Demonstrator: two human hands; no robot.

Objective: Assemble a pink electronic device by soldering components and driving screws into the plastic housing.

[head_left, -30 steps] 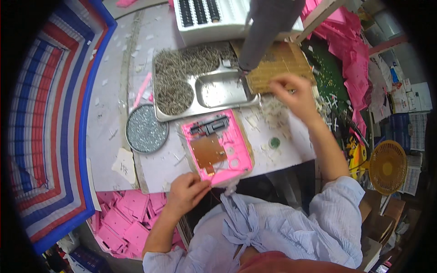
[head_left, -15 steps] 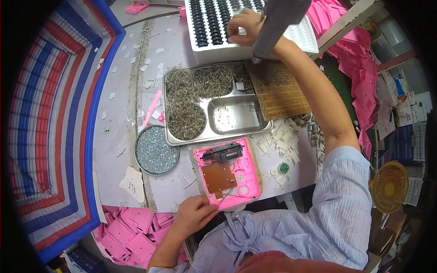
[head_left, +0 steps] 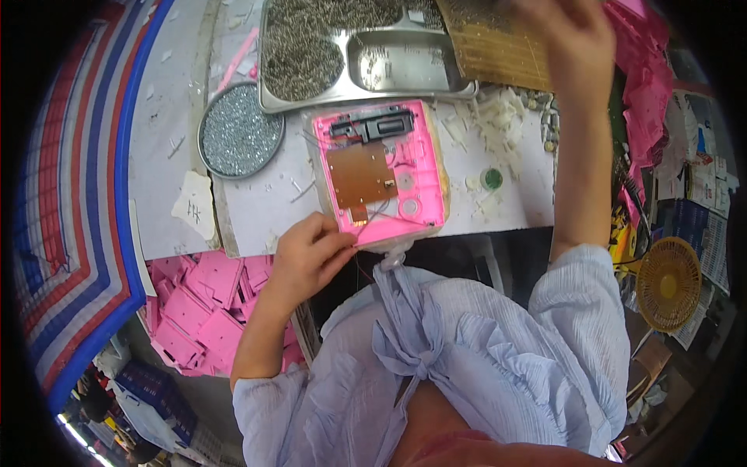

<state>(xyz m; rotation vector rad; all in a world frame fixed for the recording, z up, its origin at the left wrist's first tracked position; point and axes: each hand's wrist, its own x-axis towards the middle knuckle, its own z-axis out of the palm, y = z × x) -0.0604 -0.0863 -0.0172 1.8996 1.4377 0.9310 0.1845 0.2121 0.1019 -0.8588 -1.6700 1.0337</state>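
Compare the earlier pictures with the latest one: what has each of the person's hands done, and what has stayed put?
The right hand went from the bench beside the brown mat up to the white keyed unit, and is now raised above the mat; whether it holds anything cannot be told. The left hand stays at the near edge of the pink housing. The steel tray and round dish have not shifted.

On your bench: one open pink case [head_left: 381,175] holding one brown circuit board [head_left: 361,173], one steel compartment tray [head_left: 366,58] with three visible sections, one round tin [head_left: 240,140] of silvery bits, one small green disc [head_left: 491,178], one yellow fan [head_left: 668,282] and your two hands, left hand [head_left: 307,257] and right hand [head_left: 572,35].
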